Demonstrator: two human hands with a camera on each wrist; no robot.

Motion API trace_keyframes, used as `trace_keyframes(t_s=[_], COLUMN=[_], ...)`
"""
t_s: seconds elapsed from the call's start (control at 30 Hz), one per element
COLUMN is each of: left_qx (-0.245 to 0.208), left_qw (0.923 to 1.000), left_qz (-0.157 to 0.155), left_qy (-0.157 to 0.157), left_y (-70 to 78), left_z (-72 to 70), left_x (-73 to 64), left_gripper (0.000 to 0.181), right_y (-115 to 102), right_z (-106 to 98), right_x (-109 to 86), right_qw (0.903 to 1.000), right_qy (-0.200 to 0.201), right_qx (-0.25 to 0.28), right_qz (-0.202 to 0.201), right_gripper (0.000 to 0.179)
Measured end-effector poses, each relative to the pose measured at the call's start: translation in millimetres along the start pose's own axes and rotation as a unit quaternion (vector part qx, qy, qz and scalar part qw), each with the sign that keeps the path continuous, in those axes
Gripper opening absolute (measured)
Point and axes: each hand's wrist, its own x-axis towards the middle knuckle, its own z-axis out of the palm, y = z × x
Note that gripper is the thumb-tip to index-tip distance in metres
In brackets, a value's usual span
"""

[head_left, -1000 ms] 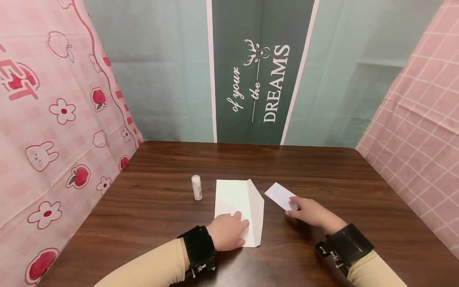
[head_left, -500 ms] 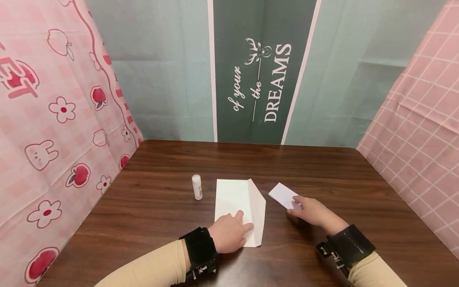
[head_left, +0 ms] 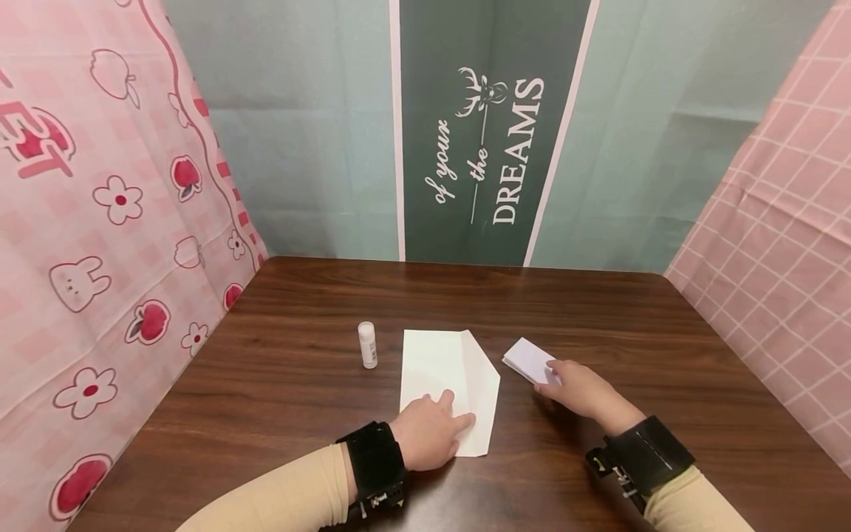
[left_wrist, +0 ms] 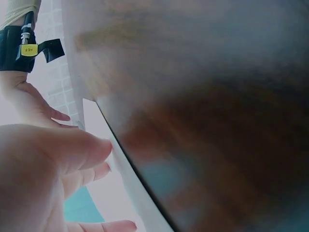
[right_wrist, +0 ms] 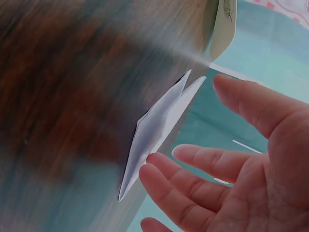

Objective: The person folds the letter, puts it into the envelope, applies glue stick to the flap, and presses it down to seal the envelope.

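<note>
A white envelope (head_left: 431, 362) lies on the table with its tapered flap spread to the right. My left hand (head_left: 425, 436) rests on its lower part, two fingers extended towards the flap. The left wrist view shows that hand's thumb (left_wrist: 87, 149) beside the envelope's edge. Right of the envelope lies a smaller white folded paper (head_left: 528, 360), its layers slightly parted in the right wrist view. My right hand (head_left: 580, 388) reaches over its near end, thumb and fingers spaced apart. Fingertips (right_wrist: 150, 169) are right at the paper's edge.
A white glue stick (head_left: 368, 345) stands upright left of the envelope. The dark wooden table (head_left: 299, 295) ends at a teal curtain (head_left: 319, 148) behind, with pink curtains on both sides. Both wrists wear black bands.
My left fingers have shifted right over the envelope, and its flap lies flatter, reaching farther right. The folded paper and my right hand have slid slightly right.
</note>
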Motion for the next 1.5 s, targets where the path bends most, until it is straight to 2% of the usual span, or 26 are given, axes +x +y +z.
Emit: trace_keyframes(t_s=[0.27, 0.37, 0.5, 0.57, 0.63, 0.77, 0.9, 1.07, 1.3, 1.5], left_qx=[0.026, 0.036, 0.038, 0.036, 0.035, 0.035, 0.035, 0.038, 0.021, 0.018], left_qw=[0.9996, 0.9993, 0.9992, 0.9993, 0.9993, 0.9993, 0.9993, 0.9992, 0.9995, 0.9994], left_qz=[-0.008, -0.010, -0.011, -0.010, -0.007, 0.001, 0.000, -0.005, -0.002, -0.006], left_qy=[-0.008, -0.009, -0.009, -0.009, -0.009, -0.010, -0.014, -0.014, -0.024, -0.030], left_y=[3.7, 4.7, 4.8, 4.7, 4.7, 4.3, 4.3, 5.3, 3.3, 1.1], left_z=[-1.8, -2.4, -2.2, -1.7, -2.1, -2.3, -2.8, -3.7, -2.8, -5.9], left_x=[-0.1, -0.5, -1.0, -0.4, -0.1, 0.9, 1.4, 1.1, 1.9, 0.3], left_gripper=[0.038, 0.039, 0.039, 0.039, 0.039, 0.039, 0.042, 0.043, 0.044, 0.044], right_y=[-3.5, -8.3, -20.8, -28.3, -35.5, -48.3, -56.3, -58.9, -63.3, -64.0], right_z=[1.8, 6.8, 17.3, 23.2, 28.1, 32.2, 33.0, 34.1, 33.1, 32.9], right_x=[-0.3, 1.0, 1.2, -1.1, -4.5, -11.8, -14.3, -14.0, -16.0, -14.6], right_qw=[0.9997, 0.9982, 0.9916, 0.9862, 0.9803, 0.9697, 0.9646, 0.9607, 0.9551, 0.9518], right_qy=[0.019, 0.058, 0.090, 0.082, 0.056, -0.001, -0.022, -0.016, -0.018, -0.019], right_qx=[-0.003, 0.007, 0.035, 0.046, 0.055, 0.043, 0.015, -0.031, -0.095, -0.118], right_qz=[0.014, -0.016, -0.086, -0.136, -0.181, -0.241, -0.262, -0.275, -0.280, -0.282], right_gripper=[0.053, 0.047, 0.040, 0.038, 0.037, 0.034, 0.030, 0.029, 0.038, 0.039])
